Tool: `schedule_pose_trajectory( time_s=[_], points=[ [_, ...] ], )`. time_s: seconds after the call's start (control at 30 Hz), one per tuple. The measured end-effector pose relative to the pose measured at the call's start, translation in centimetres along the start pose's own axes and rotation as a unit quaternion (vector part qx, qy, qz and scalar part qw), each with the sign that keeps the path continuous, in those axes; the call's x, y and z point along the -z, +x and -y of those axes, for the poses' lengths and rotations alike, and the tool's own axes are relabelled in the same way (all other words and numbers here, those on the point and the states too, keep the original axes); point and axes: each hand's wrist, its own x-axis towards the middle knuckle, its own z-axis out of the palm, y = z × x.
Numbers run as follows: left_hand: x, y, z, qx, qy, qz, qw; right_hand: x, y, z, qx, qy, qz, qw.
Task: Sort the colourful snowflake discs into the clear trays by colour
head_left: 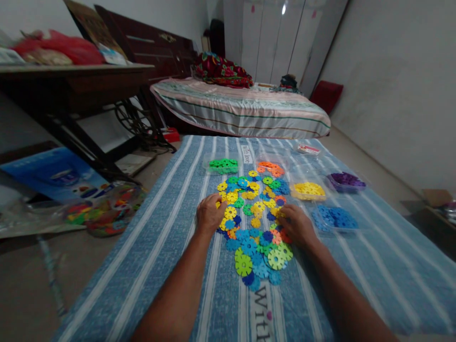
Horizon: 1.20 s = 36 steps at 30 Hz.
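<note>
A loose pile of notched plastic discs [249, 244] in yellow, blue, green and orange lies on the striped cloth before me. At the pile's left edge my left hand [210, 212] is closed, with a yellow disc [218, 204] at its fingertips. My right hand [295, 227] rests at the right edge, its fingers pinched on a yellow disc [276, 212]. Clear boxes stand around the far and right sides. They contain green discs [223, 166], orange discs [270, 168], yellow discs [309, 189], blue discs [337, 217] and purple discs [346, 179].
A blue striped cloth [160, 223] covers the table. A small clear packet [308, 149] lies near its far right corner. Beyond is a bed [242, 107]. To the left stand a treadle sewing table [71, 71] and, on the floor, a plastic bag of colourful pieces [110, 209].
</note>
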Motion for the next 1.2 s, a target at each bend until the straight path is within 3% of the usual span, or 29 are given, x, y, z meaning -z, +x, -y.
schedule_pose_trajectory(
  time_s=[0.13, 0.33, 0.53, 0.67, 0.77, 0.9, 1.0, 1.13, 1.2],
  points=[
    [-0.2, 0.0, 0.1, 0.002, -0.004, 0.001, 1.000, 0.9, -0.7, 0.0, 0.009, -0.001, -0.001, 1.000],
    [-0.4, 0.0, 0.3, 0.008, -0.010, -0.002, 1.000, 3.1, -2.6, 0.6, 0.018, -0.016, 0.073, 0.997],
    [-0.1, 0.0, 0.1, 0.002, -0.011, 0.004, 1.000, 3.5, -4.1, 0.4, 0.008, -0.047, 0.122, 0.991],
    [-0.1, 0.0, 0.1, 0.003, -0.007, -0.001, 1.000, 4.0, -3.9, 0.8, -0.012, -0.013, 0.115, 0.993],
    [-0.1, 0.0, 0.2, 0.005, -0.001, -0.008, 1.000, 4.9, -3.3, 2.1, -0.009, 0.036, 0.147, 0.988],
    [-0.1, 0.0, 0.3, 0.000, -0.004, -0.012, 1.000, 6.0, -0.6, 4.0, 0.027, 0.056, 0.184, 0.981],
    [0.0, 0.0, 0.4, -0.001, -0.005, -0.009, 1.000, 6.6, 4.0, 4.3, 0.073, 0.026, 0.130, 0.988],
    [0.1, 0.0, 0.5, -0.001, -0.003, -0.010, 1.000, 7.1, 10.3, 3.5, 0.051, -0.031, -0.113, 0.992],
    [0.1, 0.0, 0.4, 0.002, -0.004, -0.011, 1.000, 7.0, 11.4, 3.2, 0.036, -0.038, -0.176, 0.983]
  ],
)
